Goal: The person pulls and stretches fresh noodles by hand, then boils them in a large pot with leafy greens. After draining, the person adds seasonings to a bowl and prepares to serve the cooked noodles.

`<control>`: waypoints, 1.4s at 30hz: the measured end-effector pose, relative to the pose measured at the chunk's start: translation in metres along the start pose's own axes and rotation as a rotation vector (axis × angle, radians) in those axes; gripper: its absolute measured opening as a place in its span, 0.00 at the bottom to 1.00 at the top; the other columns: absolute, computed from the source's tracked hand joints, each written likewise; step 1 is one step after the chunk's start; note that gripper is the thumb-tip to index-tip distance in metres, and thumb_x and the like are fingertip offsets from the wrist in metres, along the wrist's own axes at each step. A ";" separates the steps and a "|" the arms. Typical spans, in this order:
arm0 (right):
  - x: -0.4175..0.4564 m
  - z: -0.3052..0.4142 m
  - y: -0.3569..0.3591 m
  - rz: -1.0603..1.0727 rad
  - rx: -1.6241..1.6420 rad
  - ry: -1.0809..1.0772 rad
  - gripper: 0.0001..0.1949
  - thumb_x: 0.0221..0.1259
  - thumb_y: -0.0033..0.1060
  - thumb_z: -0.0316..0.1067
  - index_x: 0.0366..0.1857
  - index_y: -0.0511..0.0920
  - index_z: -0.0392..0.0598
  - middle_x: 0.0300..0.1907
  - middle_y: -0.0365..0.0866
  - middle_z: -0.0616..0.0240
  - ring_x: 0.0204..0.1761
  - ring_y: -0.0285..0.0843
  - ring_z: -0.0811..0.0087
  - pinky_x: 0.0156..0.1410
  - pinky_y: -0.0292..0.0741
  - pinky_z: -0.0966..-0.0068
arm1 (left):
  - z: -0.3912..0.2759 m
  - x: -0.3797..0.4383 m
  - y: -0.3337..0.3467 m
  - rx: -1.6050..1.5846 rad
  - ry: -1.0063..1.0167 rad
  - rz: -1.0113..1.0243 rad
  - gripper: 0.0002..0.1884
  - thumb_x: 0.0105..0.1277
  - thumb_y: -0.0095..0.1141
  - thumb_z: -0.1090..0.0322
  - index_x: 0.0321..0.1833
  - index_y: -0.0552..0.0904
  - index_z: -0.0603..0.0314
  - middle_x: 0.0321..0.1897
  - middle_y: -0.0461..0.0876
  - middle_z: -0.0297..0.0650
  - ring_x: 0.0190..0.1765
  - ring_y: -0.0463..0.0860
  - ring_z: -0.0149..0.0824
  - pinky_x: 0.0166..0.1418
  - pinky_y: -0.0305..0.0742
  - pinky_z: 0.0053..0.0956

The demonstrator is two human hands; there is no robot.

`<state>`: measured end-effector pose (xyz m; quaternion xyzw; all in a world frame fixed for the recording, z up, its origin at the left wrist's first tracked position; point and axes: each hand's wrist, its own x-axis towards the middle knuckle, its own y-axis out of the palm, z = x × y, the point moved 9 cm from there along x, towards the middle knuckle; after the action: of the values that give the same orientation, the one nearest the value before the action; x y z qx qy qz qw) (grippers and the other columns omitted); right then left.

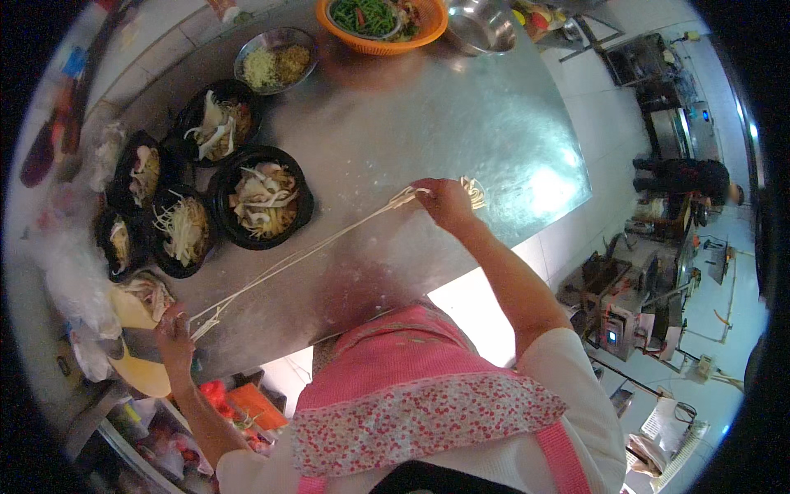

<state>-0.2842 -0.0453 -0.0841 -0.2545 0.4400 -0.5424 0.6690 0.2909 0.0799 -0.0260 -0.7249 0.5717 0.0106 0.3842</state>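
Observation:
Pale strands of dough or noodles [302,253] stretch in a long thin line above the steel table. My left hand [174,333] grips their lower left end, close to a yellow board or tray [139,364] and a dish of sliced meat or similar food [149,293]. At the other end my right hand [441,200] is closed on the strands, and a looped bundle of them [473,192] shows just beyond it. Left of the middle stands a black bowl [308,207] of sliced mushrooms or similar pale food. Several similar black bowls stand beside it, one with thin pale shreds [183,231].
On the steel table [395,123], a metal bowl [311,74] holds two minced foods. An orange basket [382,46] with greens and a steel basin [484,31] stand along the far edge. Plastic bags [74,278] lie at left. A person [685,176] stands among kitchen equipment at right.

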 end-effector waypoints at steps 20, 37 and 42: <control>0.004 -0.020 -0.027 -0.190 -0.075 0.003 0.06 0.56 0.53 0.38 0.29 0.76 0.49 0.28 0.79 0.49 0.33 0.78 0.45 0.36 0.74 0.54 | -0.002 -0.025 -0.056 0.269 0.211 0.161 0.09 0.56 0.57 0.80 0.40 0.81 0.62 0.29 0.77 0.36 0.32 0.75 0.29 0.38 0.70 0.23; -0.061 -0.053 -0.050 0.172 1.888 0.305 0.23 0.62 0.49 0.27 0.63 0.66 0.49 0.30 0.77 0.68 0.16 0.61 0.88 0.16 0.60 0.92 | -0.108 -0.028 0.002 -0.337 0.430 0.126 0.04 0.54 0.54 0.72 0.31 0.76 0.65 0.32 0.75 0.38 0.41 0.78 0.34 0.38 0.71 0.27; -0.108 0.002 -0.001 0.379 1.872 0.383 0.17 0.57 0.49 0.23 0.52 0.73 0.38 0.33 0.81 0.59 0.15 0.65 0.83 0.17 0.63 0.88 | -0.159 -0.043 0.132 -0.332 0.403 0.455 0.15 0.52 0.55 0.75 0.44 0.80 0.69 0.39 0.80 0.42 0.38 0.79 0.31 0.39 0.75 0.27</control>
<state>-0.2858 0.0572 -0.0487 0.5479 -0.0340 -0.5882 0.5939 0.0978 0.0183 0.0336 -0.6191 0.7734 0.0455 0.1285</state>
